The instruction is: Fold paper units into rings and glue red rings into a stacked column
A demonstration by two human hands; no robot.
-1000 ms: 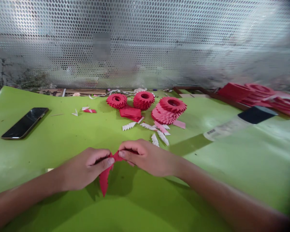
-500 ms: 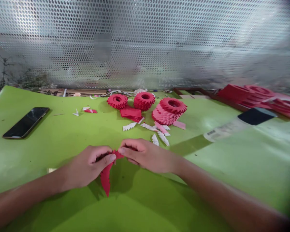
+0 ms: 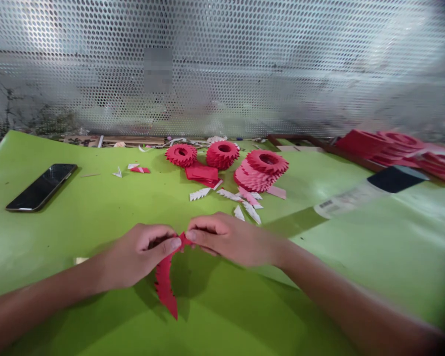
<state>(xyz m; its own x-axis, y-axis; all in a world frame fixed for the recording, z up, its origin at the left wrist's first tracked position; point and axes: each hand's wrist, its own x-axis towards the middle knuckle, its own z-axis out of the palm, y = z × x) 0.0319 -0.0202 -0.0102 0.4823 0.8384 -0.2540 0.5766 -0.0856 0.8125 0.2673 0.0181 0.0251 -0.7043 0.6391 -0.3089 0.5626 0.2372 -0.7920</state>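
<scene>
A serrated red paper strip (image 3: pixel 164 282) curves down from between my hands, its pointed end hanging over the green mat (image 3: pixel 52 247). My left hand (image 3: pixel 143 256) pinches the strip's upper part between thumb and fingers. My right hand (image 3: pixel 226 240) grips the strip's top end from the other side, and its fingers hide that end. Beyond my hands lie white serrated paper strips (image 3: pixel 199 194) and several red toothed paper rings (image 3: pixel 222 155).
A black smartphone (image 3: pixel 41 187) lies on the mat at left. A labelled bottle (image 3: pixel 350 200) lies at right, near stacked red paper pieces (image 3: pixel 378 147). Small paper scraps (image 3: pixel 140 169) lie near the rings. A perforated metal screen (image 3: pixel 222 64) stands behind the mat.
The red strip hangs lower and its tip has swung slightly right. Both hands have shifted slightly right, and more of the strip's toothed edge shows.
</scene>
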